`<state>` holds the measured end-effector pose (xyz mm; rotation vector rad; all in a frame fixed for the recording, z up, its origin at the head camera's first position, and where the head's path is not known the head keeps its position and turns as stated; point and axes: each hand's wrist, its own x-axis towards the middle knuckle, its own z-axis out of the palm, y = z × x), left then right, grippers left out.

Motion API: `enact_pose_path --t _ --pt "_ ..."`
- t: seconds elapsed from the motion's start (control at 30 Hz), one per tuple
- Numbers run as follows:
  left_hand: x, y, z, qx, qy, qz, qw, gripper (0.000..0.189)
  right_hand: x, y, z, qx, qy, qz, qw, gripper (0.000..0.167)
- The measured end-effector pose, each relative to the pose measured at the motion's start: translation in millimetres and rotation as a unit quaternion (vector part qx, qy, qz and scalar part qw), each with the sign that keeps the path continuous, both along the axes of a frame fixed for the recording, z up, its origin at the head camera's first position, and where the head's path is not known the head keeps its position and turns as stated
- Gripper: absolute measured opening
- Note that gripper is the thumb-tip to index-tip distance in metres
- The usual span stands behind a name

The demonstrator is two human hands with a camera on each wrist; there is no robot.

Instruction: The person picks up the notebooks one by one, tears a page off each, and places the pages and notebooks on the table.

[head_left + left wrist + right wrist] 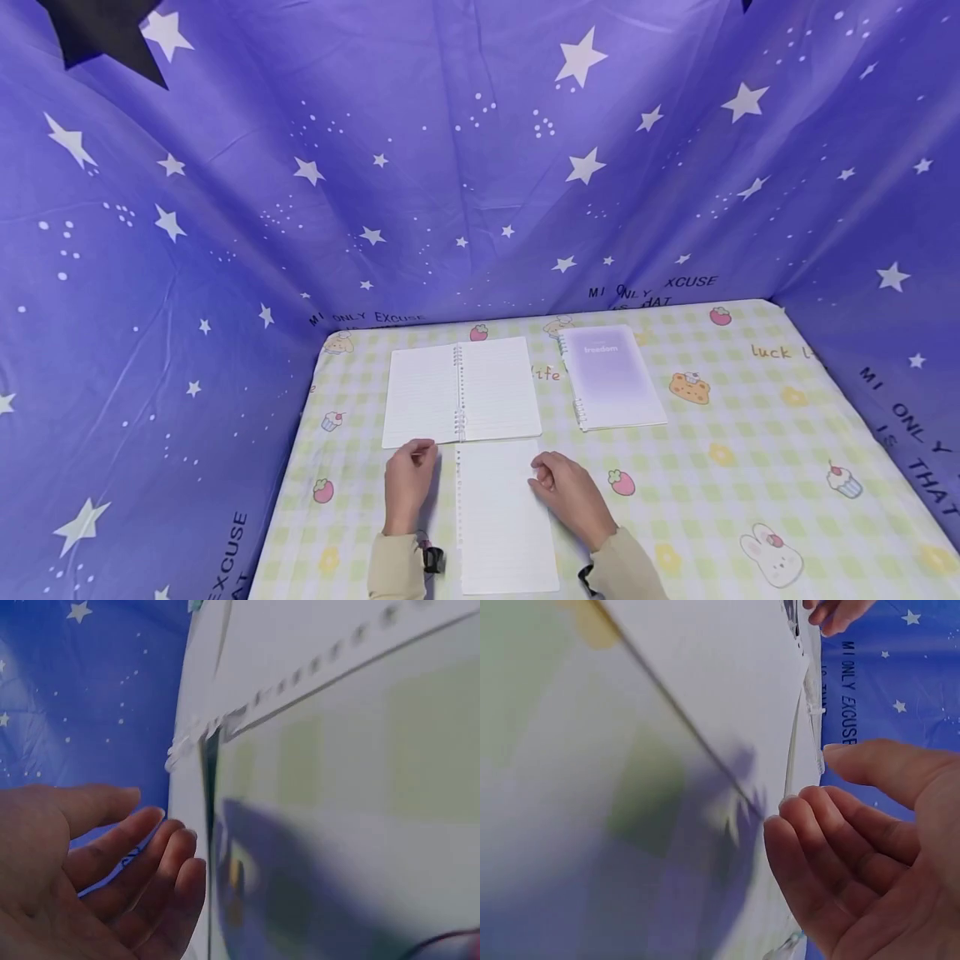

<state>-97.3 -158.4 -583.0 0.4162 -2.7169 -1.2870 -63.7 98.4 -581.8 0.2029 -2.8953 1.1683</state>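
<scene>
A stack of white lined loose-leaf paper (508,521) with punched holes along its left side lies in front of me. Just beyond it rests an open ring-bound notebook (498,387) with lined pages and clear rings. My left hand (410,483) is left of the stack, close to the notebook's lower left edge; its fingers are loosely bent and hold nothing in the left wrist view. At the stack's upper right edge is my right hand (573,496), fingers relaxed and thumb apart in the right wrist view. Whether its fingertips touch the paper is unclear.
A closed ring-bound notebook (615,387) with a purple gradient cover reading "freedom" lies at the back right. Under everything is a green-and-white checked tablecloth (720,517) with cartoon prints. A blue-purple starry curtain (465,167) surrounds the table's back and sides.
</scene>
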Motion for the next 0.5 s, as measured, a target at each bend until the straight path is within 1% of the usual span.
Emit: enact_pose_path --t 0.1,0.17,0.3,0.5 --pt "-7.5 -7.5 5.0 0.000 0.005 0.017 0.9998 0.015 -6.8 -7.5 1.0 0.011 0.012 0.012 0.9998 0.016" --pt "-11.8 -13.1 7.5 0.004 0.011 0.022 0.9997 0.017 -11.5 -12.3 2.4 0.020 0.023 0.020 0.9993 0.017" --pt "-20.1 -23.9 9.8 -0.002 0.022 0.028 0.9994 0.019 -22.6 -21.0 6.0 0.032 0.051 0.036 0.9975 0.018" --pt "-28.6 -35.4 12.5 -0.008 0.017 0.038 0.9991 0.022 -40.1 -33.4 12.4 0.042 0.070 0.067 0.9944 0.019"
